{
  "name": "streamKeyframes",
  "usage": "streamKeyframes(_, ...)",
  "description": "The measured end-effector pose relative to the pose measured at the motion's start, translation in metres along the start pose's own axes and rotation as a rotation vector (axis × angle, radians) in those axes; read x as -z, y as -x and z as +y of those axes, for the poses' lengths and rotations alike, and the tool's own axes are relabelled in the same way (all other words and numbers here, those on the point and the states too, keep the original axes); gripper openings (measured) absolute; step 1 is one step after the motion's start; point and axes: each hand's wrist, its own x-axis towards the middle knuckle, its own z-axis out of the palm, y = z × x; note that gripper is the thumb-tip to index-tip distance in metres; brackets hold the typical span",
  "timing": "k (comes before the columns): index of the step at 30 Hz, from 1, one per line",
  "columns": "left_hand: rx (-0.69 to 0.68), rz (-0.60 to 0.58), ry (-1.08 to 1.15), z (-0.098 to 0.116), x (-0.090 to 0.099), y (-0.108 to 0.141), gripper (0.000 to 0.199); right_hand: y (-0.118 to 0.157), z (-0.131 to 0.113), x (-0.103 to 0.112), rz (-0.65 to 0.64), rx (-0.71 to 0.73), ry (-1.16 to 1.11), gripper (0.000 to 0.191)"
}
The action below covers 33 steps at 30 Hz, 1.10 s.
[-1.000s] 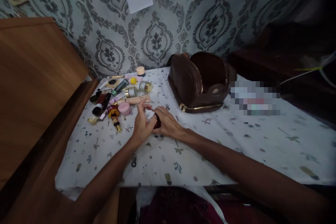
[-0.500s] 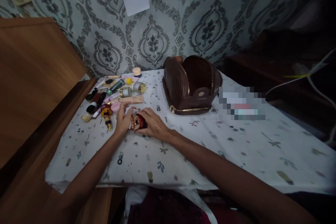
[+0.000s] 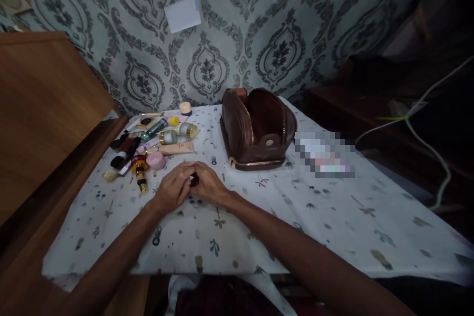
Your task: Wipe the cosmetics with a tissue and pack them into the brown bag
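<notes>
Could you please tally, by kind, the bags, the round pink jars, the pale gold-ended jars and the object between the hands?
Open brown smooth bag: 1
Round pink jar: 1
Pale cylindrical gold-ended jars: 2
Partly hidden dark red object between left hand and right hand: 1
Total: 5

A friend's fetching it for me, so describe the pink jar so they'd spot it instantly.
From the open brown bag, look left to the cluster of cosmetics. Just in front of the beige tube sits the pink jar, the cluster's only round, all-pink piece.
</notes>
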Motion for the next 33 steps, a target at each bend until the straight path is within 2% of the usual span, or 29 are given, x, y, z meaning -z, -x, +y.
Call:
streamKeyframes(3, -0.014, -0.053, -0.037, -0.001, -0.002, 0.000, 0.041, -0.002, 0.004, 0.000, 0.003, -0.070, -0.039, 0.031)
streamKeyframes(6, 0.143, -0.083, -0.080, -0.004, -0.004, 0.002, 0.044, -0.005, 0.008, -0.001, 0.006, -0.094, -0.036, 0.032)
streamKeyframes(11, 0.429, -0.129, -0.050, -0.011, -0.005, 0.005, 0.049, -0.005, 0.013, -0.002, 0.028, 0.000, -0.064, 0.047)
streamKeyframes(15, 0.532, -0.167, -0.040, -0.013, -0.003, 0.003, 0.051, -0.004, 0.013, 0.001, 0.024, 0.059, -0.031, 0.044)
streamKeyframes(18, 0.569, -0.210, -0.094, -0.014, -0.002, 0.001, 0.047, -0.004, 0.013, 0.001, 0.016, 0.071, -0.020, 0.037)
streamKeyframes(22, 0.576, -0.271, -0.154, -0.017, -0.002, 0.002, 0.050, -0.005, 0.016, -0.004, 0.030, 0.081, 0.003, 0.039)
streamKeyframes(27, 0.550, -0.276, -0.082, -0.025, -0.005, 0.008, 0.057, -0.004, 0.020, -0.007, 0.074, 0.063, 0.120, 0.029)
streamKeyframes(29, 0.532, -0.258, 0.012, -0.028, -0.005, 0.009, 0.056, -0.003, 0.022, -0.005, 0.047, 0.042, 0.143, 0.037)
streamKeyframes(33, 0.525, -0.219, 0.211, -0.032, -0.001, 0.008, 0.054, -0.002, 0.025, -0.001, 0.041, 0.045, 0.083, 0.067)
